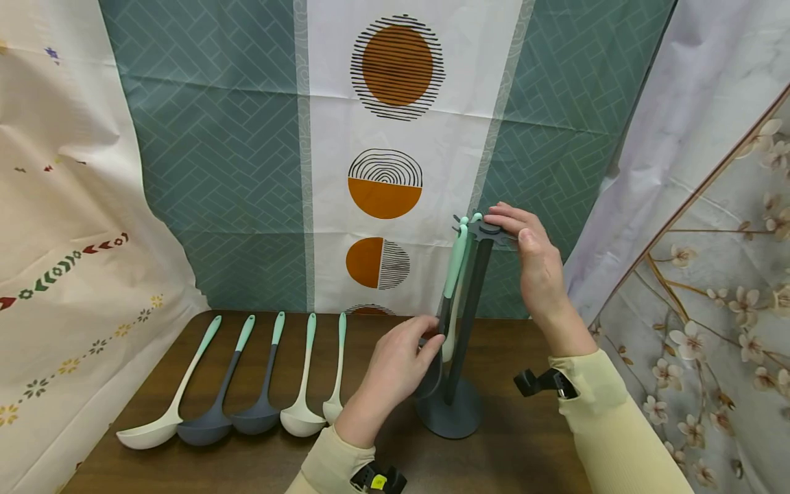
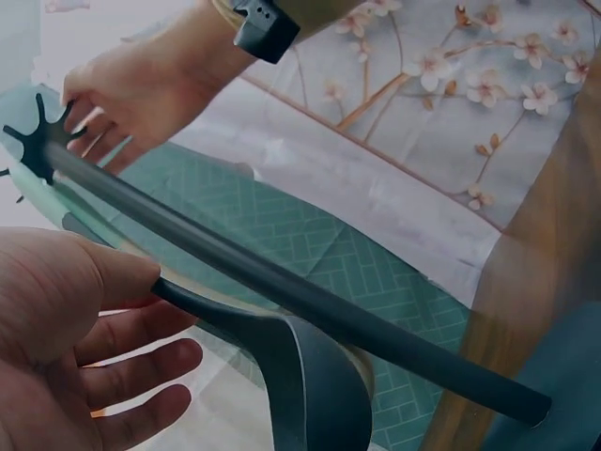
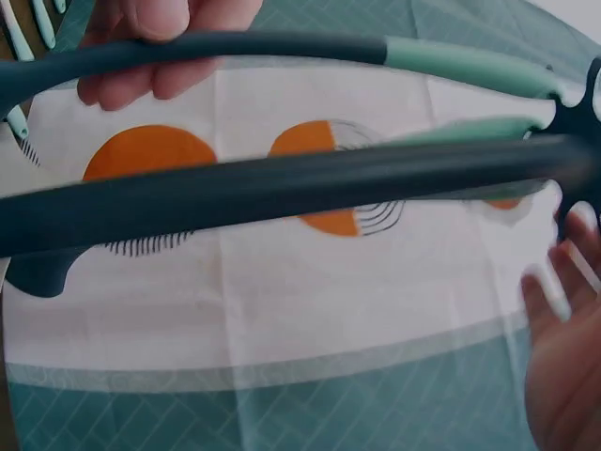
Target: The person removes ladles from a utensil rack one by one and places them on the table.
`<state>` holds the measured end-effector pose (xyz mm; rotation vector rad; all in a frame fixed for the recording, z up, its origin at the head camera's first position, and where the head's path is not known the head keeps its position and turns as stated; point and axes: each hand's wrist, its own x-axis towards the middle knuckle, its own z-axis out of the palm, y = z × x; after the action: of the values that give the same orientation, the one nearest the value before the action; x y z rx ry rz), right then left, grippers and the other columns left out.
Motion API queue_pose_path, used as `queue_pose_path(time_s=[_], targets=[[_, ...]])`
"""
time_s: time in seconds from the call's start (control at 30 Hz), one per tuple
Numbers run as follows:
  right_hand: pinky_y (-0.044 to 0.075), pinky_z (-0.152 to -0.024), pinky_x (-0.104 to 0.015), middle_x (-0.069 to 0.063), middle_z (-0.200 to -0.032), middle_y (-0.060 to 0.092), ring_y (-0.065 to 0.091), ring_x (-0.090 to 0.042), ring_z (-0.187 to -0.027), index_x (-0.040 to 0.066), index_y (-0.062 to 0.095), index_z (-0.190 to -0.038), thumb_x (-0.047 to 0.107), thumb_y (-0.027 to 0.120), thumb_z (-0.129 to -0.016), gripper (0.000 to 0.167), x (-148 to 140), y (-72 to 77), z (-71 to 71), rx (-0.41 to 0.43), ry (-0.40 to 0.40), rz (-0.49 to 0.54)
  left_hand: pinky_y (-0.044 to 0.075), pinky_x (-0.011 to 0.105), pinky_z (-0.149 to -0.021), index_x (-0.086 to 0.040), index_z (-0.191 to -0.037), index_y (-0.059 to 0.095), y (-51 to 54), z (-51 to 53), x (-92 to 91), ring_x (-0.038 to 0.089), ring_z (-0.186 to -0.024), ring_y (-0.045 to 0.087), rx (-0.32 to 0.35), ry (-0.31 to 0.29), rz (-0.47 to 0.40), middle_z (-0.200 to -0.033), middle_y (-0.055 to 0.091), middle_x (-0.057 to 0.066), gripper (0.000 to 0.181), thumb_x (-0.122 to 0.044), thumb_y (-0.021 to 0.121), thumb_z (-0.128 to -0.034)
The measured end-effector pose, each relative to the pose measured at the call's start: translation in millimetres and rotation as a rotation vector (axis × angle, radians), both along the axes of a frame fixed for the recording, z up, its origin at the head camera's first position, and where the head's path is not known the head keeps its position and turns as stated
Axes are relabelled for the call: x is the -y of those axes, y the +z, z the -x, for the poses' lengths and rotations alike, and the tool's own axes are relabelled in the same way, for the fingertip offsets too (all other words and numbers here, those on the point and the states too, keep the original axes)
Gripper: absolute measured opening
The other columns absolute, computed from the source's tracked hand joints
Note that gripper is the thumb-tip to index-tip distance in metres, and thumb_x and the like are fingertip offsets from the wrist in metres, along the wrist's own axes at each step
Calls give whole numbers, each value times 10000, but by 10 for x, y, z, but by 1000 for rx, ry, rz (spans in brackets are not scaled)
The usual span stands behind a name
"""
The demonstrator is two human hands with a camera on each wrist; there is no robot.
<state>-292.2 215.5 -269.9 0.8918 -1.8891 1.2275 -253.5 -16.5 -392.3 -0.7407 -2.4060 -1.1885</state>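
My left hand (image 1: pixel 400 360) pinches the dark shaft of a ladle (image 3: pixel 310 44) between thumb and fingers, just above its bowl. The ladle's mint handle end is at the hooked top (image 1: pixel 490 232) of a dark utensil stand (image 1: pixel 470 309), and its bowl hangs beside the pole. Behind it more mint-handled utensils hang close together, one with a cream lower part (image 1: pixel 449 346); they partly hide each other. At the stand's top, my right hand (image 1: pixel 538 271) touches the hooks with loosely extended fingers. The right wrist view shows the fingertips against a hook.
A row of several mint-handled ladles lies on the wooden table at left, including a cream ladle (image 1: pixel 154 432), a dark ladle (image 1: pixel 206 429) and a smaller cream one (image 1: pixel 333 405). The stand's round base (image 1: pixel 457 415) rests on the table. Patterned cloths (image 1: pixel 222 171) hang behind and at both sides.
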Motion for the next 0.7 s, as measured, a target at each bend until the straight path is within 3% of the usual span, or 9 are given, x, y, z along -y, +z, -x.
queue_pose_path(time_s=[0.1, 0.2, 0.27, 0.37, 0.47, 0.7], targets=[[343, -1192, -362, -75, -1565, 563, 444, -237, -1508, 40, 736, -1414, 249, 380, -1190, 470, 36, 30, -112, -10, -182, -17, 606, 381, -845, -153, -1212, 760, 5, -10, -19, 189, -961, 713, 18, -6, 1, -1118, 774, -14, 142, -206, 752, -1080], [380, -1108, -326, -52, -1519, 604, 499, -200, -1438, 83, 752, -1410, 208, 437, -1185, 407, 118, 68, -274, -13, -309, 26, 606, 371, -826, -159, -1202, 757, 10, -14, -25, 177, -928, 713, 30, -9, -7, -1103, 779, -18, 129, -211, 746, -1085], [418, -1090, -368, -66, -1483, 640, 546, -214, -1401, 95, 749, -1415, 208, 478, -1180, 377, 188, 98, -385, -42, -375, 29, 607, 374, -821, -153, -1203, 753, 10, -6, -24, 170, -918, 715, 24, -8, -6, -1104, 784, -15, 129, -202, 746, -1084], [450, -1089, -520, -77, -1495, 641, 557, -279, -1400, 117, 725, -1456, 314, 520, -1181, 395, 295, 128, -497, -75, -473, -44, 609, 389, -824, -143, -1205, 746, 20, 5, -12, 181, -919, 727, 19, -10, -8, -1110, 791, -4, 129, -192, 740, -1086], [455, -1071, -632, -90, -1530, 626, 537, -351, -1428, 119, 706, -1480, 420, 554, -1165, 461, 379, 123, -505, -99, -554, -138, 611, 394, -825, -144, -1204, 739, 25, 6, 1, 182, -922, 731, 19, -12, -12, -1107, 792, -4, 126, -190, 738, -1087], [437, -1152, -599, -132, -1432, 679, 522, -335, -1464, 75, 741, -1411, 325, 549, -1173, 395, 403, 40, -416, -129, -615, -161, 610, 365, -837, -159, -1218, 743, 19, -21, 3, 150, -925, 712, 48, -33, -19, -1090, 782, -30, 140, -217, 736, -1091]])
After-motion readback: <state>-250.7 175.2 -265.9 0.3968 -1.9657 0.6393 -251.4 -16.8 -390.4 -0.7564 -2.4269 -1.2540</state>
